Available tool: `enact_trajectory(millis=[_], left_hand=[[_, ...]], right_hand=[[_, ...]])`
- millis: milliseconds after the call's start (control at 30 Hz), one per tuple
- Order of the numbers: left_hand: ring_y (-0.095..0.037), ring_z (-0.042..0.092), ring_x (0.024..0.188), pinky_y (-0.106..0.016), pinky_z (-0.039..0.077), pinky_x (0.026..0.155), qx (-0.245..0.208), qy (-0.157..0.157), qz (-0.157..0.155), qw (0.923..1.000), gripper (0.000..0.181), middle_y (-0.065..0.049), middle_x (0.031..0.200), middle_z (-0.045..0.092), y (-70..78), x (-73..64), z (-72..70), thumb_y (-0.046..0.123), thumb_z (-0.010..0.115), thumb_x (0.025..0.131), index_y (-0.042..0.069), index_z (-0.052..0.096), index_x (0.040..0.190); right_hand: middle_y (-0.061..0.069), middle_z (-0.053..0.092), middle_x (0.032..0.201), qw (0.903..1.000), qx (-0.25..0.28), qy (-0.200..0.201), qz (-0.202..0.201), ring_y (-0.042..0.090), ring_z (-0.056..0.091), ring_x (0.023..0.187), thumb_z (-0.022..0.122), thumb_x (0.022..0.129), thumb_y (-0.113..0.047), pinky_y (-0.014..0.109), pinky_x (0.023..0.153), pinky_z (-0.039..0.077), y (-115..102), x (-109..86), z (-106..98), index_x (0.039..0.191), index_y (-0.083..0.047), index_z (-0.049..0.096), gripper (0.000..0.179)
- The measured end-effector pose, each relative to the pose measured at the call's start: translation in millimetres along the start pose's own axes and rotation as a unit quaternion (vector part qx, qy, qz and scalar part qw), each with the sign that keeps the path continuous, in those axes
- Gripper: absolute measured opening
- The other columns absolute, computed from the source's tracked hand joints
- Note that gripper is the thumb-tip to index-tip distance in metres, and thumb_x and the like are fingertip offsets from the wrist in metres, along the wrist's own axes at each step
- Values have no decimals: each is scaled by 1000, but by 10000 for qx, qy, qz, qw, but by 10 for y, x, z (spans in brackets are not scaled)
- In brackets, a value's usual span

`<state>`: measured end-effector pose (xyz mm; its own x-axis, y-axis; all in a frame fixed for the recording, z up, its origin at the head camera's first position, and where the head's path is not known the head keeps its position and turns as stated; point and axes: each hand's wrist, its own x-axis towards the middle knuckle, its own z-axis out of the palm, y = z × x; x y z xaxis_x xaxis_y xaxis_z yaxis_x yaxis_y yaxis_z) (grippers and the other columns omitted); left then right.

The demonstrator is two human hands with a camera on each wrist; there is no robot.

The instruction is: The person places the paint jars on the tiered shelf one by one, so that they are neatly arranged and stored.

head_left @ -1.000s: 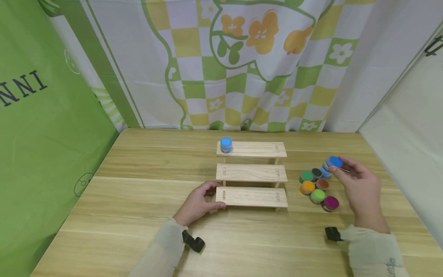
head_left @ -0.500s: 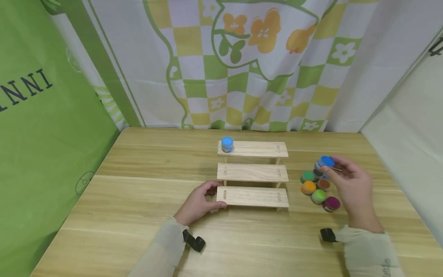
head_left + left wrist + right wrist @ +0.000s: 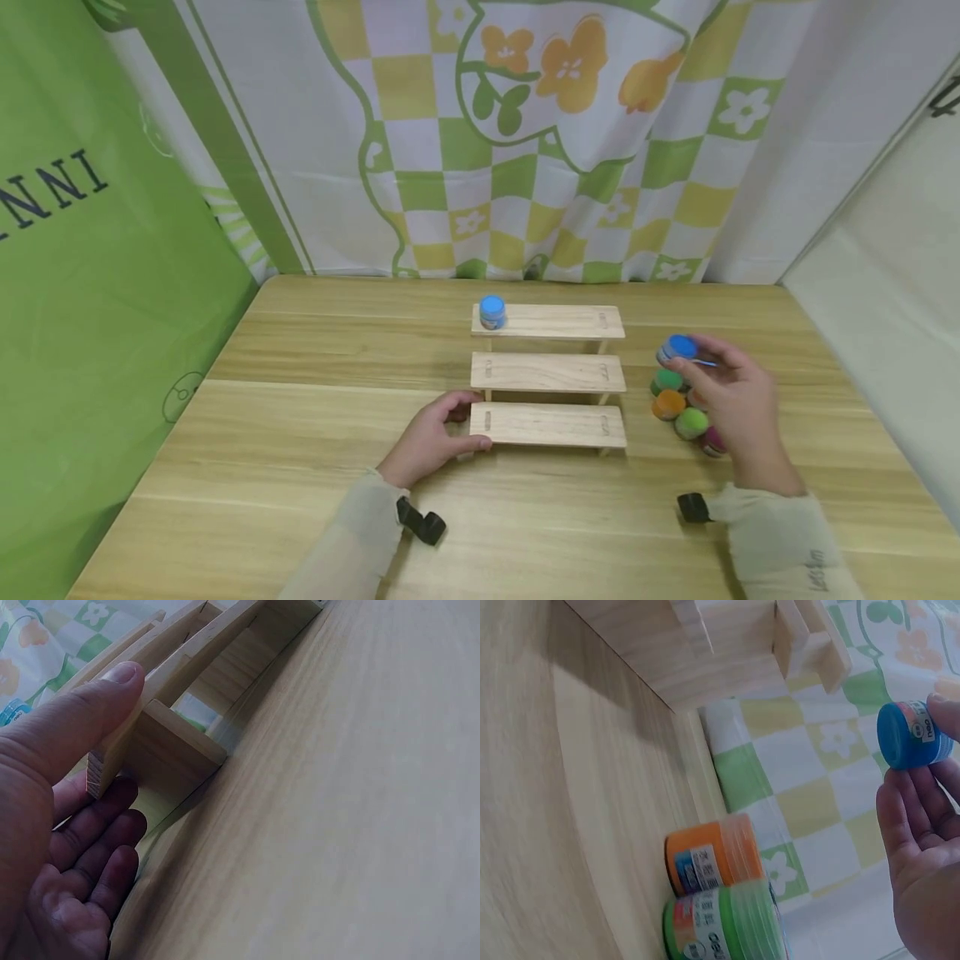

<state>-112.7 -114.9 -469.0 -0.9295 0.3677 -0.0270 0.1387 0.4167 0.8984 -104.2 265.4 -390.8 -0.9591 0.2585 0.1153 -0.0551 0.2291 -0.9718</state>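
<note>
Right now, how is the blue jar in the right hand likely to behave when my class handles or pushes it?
The blue jar is probably light: the right hand alone pinches it aloft. Stood upright, it would likely slide rather than tip, being squat. On its side, it could well roll, since its wall is round.

A curtained booth — cloth (image 3: 558, 192) hangs on 3 sides of a wooden table (image 3: 540, 517).

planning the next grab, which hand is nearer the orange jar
Right hand, close to the orange jar's right side; the left hand is across the stand, gripping its left end.
</note>
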Motion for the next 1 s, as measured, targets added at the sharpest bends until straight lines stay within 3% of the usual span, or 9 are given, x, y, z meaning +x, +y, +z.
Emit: enact_trajectory(millis=[167, 400, 800, 1000], left_hand=[[-14, 53, 104, -37, 44, 88, 30, 5, 0, 10000, 67, 9, 119, 54, -2, 7, 4, 53, 77, 65, 29, 54, 123], [-16, 53, 104, -39, 43, 89, -17, -23, -29, 10000, 66, 7, 120, 55, 21, 2, 0, 50, 78, 66, 29, 54, 123], [-16, 52, 105, -40, 42, 92, -64, -43, -131, 9999, 64, 7, 120, 54, 15, 1, 2, 45, 80, 67, 28, 54, 123], [-16, 53, 106, -40, 42, 92, -5, -9, -101, 9999, 66, 7, 122, 54, 27, 1, 6, 47, 79, 66, 28, 54, 124]], right_hand=[[-9, 63, 103, 9968, -679, 154, -388, 3, 62, 88, 73, 81, -21, 16, 66, 51, 9, 13, 85, 122, -6, 58, 46], [0, 61, 112, 9953, -841, 157, -461, 3, 60, 95, 72, 82, -27, 14, 75, 49, 5, 20, 191, 123, -8, 58, 48], [1, 63, 110, 9960, -114, -4, -888, 8, 62, 95, 71, 82, -17, 17, 77, 49, -178, 75, 410, 120, -4, 59, 42], [5, 62, 112, 9964, 65, -153, -826, 9, 62, 96, 72, 82, -18, 17, 79, 49, -239, 82, 509, 121, -3, 58, 44]])
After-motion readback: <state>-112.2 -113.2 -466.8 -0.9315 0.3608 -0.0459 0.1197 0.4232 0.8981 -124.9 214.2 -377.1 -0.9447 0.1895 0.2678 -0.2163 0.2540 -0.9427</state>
